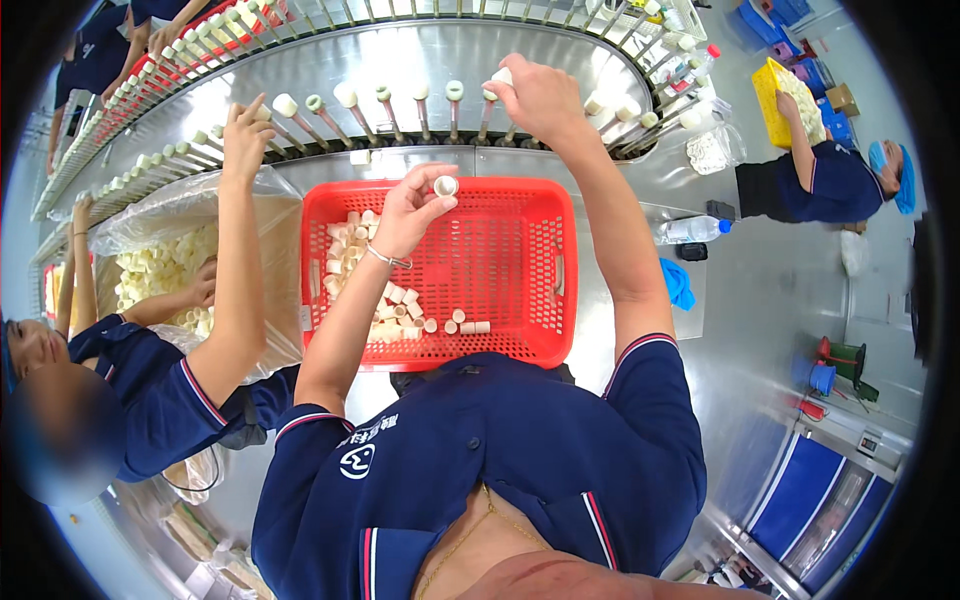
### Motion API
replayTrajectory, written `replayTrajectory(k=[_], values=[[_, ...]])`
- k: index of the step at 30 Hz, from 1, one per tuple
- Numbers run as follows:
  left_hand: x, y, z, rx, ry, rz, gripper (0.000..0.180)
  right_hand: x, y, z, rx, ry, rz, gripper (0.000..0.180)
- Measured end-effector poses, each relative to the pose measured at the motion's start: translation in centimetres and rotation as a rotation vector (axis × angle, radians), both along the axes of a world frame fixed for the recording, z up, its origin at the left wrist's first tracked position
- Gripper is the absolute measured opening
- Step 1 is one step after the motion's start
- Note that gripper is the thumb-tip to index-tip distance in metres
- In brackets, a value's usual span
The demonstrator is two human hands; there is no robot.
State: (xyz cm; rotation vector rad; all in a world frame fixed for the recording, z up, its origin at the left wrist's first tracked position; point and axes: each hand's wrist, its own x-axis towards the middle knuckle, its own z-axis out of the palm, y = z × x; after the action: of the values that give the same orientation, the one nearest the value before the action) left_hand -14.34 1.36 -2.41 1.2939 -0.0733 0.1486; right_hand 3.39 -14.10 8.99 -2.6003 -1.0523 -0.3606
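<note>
My left hand is closed on a small white cylindrical cap, its hollow end showing, above the red basket. Up at the conveyor, my right hand pinches another white cap at the top of one of the upright rods. Whether that cap sits on the rod or just above it I cannot tell. Loose off-white caps lie in the left part and along the near side of the basket.
The curved conveyor carries rods, many topped with caps. At left a co-worker's hand reaches to the rods beside a plastic-lined bin of caps. To the right are a bottle, a blue cloth and another person holding a yellow basket.
</note>
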Motion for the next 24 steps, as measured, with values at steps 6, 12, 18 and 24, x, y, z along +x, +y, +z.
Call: replayTrajectory(k=[6, 12, 18, 24], values=[[1.0, 0.3, 2.0, 0.058, 0.001, 0.044, 0.038, 1.7, 0.1, -0.7, -0.230, 0.079, -0.147, 0.039], [2.0, 3.0, 3.2, 0.609, -0.121, 0.408, 0.046, -2.3, -3.1, -3.8, 0.102, -0.045, -0.250, 0.040], [6.9, 7.0, 7.4, 1.177, -0.262, 0.619, 0.028, -14.8, -5.4, -19.6, -0.095, 0.471, 0.234, 0.024], [13.9, 6.4, 8.9, 1.763, -0.042, 0.070, 0.026, -22.7, -5.4, -29.0, -0.638, 0.832, 0.397, 0.036]])
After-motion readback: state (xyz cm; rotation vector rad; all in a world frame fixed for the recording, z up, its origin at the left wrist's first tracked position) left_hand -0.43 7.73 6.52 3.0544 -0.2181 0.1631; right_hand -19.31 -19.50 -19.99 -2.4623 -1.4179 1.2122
